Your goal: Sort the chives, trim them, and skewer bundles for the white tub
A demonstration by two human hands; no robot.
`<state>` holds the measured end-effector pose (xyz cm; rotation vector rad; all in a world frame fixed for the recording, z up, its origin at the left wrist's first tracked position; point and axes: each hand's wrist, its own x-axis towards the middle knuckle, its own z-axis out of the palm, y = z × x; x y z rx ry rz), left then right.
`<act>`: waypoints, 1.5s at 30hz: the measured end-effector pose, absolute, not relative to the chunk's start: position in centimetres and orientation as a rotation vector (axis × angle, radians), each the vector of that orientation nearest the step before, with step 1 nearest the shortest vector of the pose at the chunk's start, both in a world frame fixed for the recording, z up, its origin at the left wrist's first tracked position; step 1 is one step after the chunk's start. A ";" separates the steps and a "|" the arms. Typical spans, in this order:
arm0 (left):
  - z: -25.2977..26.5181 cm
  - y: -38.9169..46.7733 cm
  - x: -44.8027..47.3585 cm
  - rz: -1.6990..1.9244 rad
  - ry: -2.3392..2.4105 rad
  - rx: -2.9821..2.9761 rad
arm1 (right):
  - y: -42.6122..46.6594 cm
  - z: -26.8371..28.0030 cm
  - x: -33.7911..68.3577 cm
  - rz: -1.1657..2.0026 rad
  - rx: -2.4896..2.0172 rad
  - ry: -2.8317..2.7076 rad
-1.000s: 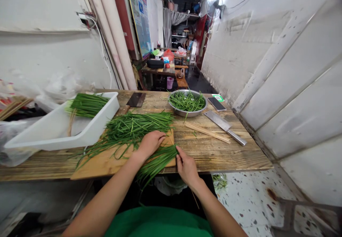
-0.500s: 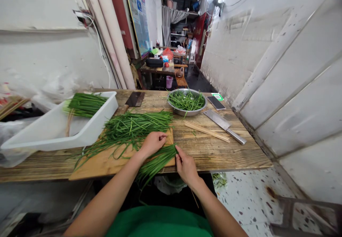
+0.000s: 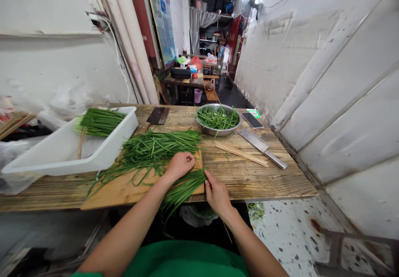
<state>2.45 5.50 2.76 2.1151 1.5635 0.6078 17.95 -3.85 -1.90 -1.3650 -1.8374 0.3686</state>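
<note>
A small bundle of green chives (image 3: 187, 185) lies across the cutting board's near right corner, its leaves hanging over the table edge. My left hand (image 3: 181, 165) rests above this bundle with curled fingers; what they hold, if anything, is hidden. At the bundle's right end, my right hand (image 3: 218, 194) is closed, with its index fingertip touching the chive ends. A thin bamboo skewer (image 3: 227, 232) sticks out below my right wrist and seems to run up into that hand. Behind my left hand, a larger loose pile of chives (image 3: 158, 146) covers much of the wooden board (image 3: 115, 191).
A steel bowl (image 3: 218, 132) of cut greens stands farther back. To its right lie a phone (image 3: 253, 120), a cleaver (image 3: 255, 140) and several loose skewers (image 3: 241, 154). A white tray (image 3: 109, 154) with more chives stands left; a dark blade (image 3: 158, 115) lies behind the pile.
My left hand's fingers have curled in more, and the hand has shifted very slightly. The right hand and the chive bundle look almost unchanged.
</note>
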 end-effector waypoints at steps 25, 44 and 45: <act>2.1 5.7 2.2 0.632 1.492 2.092 | -3.5 -1.9 18.1 0.405 -1.401 -1.859; 2.0 5.7 2.3 0.626 1.530 2.147 | -3.4 -1.8 18.1 0.423 -1.447 -1.899; 2.0 5.6 2.3 0.630 1.524 2.151 | -3.4 -1.7 18.1 0.426 -1.445 -1.902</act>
